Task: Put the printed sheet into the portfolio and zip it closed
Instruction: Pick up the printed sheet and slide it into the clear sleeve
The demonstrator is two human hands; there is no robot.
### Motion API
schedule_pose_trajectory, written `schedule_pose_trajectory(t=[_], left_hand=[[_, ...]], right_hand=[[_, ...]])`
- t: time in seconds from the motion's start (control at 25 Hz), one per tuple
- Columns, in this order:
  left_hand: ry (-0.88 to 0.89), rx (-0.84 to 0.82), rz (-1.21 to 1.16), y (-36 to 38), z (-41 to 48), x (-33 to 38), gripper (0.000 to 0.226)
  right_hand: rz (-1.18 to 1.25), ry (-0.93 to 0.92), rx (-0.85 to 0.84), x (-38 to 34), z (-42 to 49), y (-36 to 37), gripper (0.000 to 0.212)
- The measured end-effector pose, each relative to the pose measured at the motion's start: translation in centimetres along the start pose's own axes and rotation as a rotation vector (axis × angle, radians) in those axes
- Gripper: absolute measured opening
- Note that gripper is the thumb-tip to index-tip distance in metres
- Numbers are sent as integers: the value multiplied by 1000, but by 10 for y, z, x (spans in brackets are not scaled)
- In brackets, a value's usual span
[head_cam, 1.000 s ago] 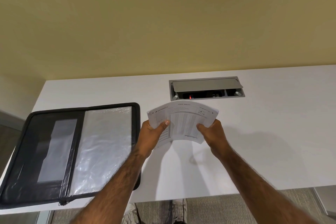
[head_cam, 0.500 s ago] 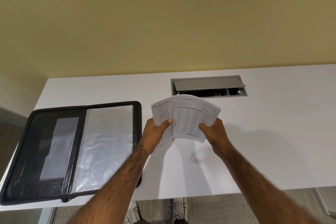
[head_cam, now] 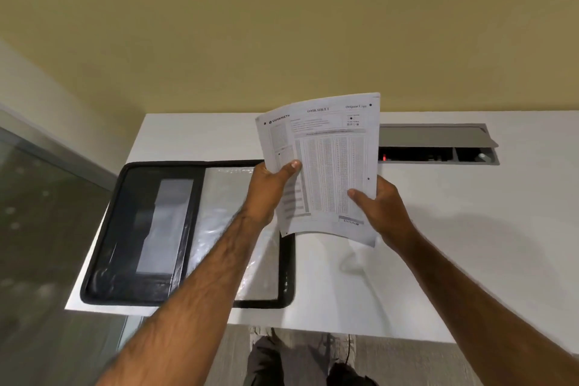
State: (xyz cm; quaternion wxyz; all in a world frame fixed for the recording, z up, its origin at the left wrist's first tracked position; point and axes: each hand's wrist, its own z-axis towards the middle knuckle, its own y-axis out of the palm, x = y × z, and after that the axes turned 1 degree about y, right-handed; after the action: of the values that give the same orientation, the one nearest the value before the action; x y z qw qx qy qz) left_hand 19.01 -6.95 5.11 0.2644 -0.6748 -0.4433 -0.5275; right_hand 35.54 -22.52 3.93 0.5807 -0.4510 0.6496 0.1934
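Note:
The printed sheet, white with a dense grid of small print, is held upright above the table, its face toward me. My left hand grips its left edge and my right hand grips its lower right edge. The black zip portfolio lies open flat on the table's left part, with a clear plastic sleeve on its right half and a grey pocket on its left half. My left forearm crosses over the sleeve. The sheet's lower left corner hangs just above the portfolio's right rim.
The white table ends in a near edge in front of my legs and a left edge beside the portfolio. A grey cable box with its lid up is set into the table behind the sheet. A yellow wall stands behind.
Both hands have raised the sheet and tipped it upright, facing me. My view has shifted left and closer, so the portfolio sits nearer the middle.

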Motion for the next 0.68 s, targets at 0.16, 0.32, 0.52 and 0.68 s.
schedule_pose_trajectory(t=[0.16, 0.32, 0.52, 0.68], left_hand=[[9, 42, 57, -61, 34, 12, 25], [-36, 164, 384, -124, 74, -7, 56], [137, -59, 1431, -190, 111, -68, 66], [35, -112, 1484, -200, 119, -87, 83]], right_hand=[[-55, -34, -2, -32, 31, 53, 31], [-65, 11, 17, -48, 64, 90, 28], [-202, 29, 71, -51, 94, 113, 25], [-174, 58, 105, -50, 108, 119, 18]])
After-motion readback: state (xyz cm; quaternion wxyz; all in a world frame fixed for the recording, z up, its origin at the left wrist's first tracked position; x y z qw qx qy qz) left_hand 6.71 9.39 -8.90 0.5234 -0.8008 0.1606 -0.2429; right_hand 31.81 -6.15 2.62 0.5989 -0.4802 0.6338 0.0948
